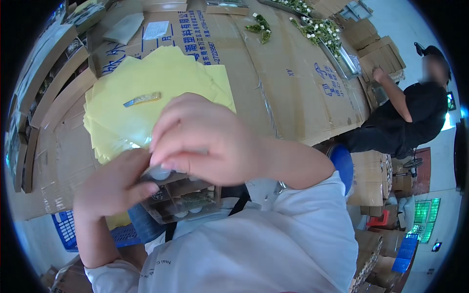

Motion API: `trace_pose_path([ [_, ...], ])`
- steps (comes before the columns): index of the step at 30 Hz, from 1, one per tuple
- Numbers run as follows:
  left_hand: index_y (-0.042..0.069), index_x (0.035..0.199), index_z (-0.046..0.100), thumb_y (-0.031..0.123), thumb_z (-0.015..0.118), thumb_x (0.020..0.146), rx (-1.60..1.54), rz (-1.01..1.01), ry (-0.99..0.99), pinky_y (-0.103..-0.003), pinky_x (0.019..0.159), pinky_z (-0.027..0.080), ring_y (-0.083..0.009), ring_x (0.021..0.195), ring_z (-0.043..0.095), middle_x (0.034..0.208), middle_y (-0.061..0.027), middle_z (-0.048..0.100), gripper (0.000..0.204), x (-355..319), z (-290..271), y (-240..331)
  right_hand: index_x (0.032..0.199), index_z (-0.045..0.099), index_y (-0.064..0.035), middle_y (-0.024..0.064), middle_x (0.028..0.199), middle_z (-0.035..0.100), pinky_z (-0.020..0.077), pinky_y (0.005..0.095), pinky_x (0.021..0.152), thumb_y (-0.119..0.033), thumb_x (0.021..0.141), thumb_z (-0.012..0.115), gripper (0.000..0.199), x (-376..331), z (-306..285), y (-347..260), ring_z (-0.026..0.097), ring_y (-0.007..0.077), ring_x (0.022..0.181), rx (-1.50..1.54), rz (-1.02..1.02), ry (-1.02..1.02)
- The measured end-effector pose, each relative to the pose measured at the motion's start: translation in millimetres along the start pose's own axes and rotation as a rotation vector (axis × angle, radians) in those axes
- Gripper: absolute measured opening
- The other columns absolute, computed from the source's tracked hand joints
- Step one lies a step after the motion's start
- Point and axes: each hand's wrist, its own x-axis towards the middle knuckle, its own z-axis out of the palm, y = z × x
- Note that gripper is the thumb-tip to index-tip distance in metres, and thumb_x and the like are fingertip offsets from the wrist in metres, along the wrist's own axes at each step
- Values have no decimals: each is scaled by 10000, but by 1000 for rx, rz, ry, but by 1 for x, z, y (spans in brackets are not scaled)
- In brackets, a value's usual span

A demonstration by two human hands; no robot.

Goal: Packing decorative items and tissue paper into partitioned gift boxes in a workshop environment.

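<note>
Gripping clear box (181,198) between left hand (110,188), right hand (205,141).

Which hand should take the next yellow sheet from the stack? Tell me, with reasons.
Probably the right hand. It lies on top of the clear box, closest to the yellow sheets just beyond it. The left hand grips the box from the side and seems to carry it, so it is less free.

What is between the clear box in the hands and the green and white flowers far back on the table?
In the head view, the stack of yellow sheets with a small knife on top, then bare cardboard table cover, lies between the clear box and the flowers.
</note>
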Motion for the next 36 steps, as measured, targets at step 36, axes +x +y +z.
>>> trace_pose_path([
  [36, -33, 1150, 565, 545, 645, 774, -50, 446, 364, -362, 615, 438, -285, 680, 610, 849, -130, 646, 694, -74, 47, 5, 682, 633, -53, 131, 646, 612, 461, 406, 576, -234, 763, 681, 204, 7, 51, 19, 602, 302, 623, -305, 644, -771],
])
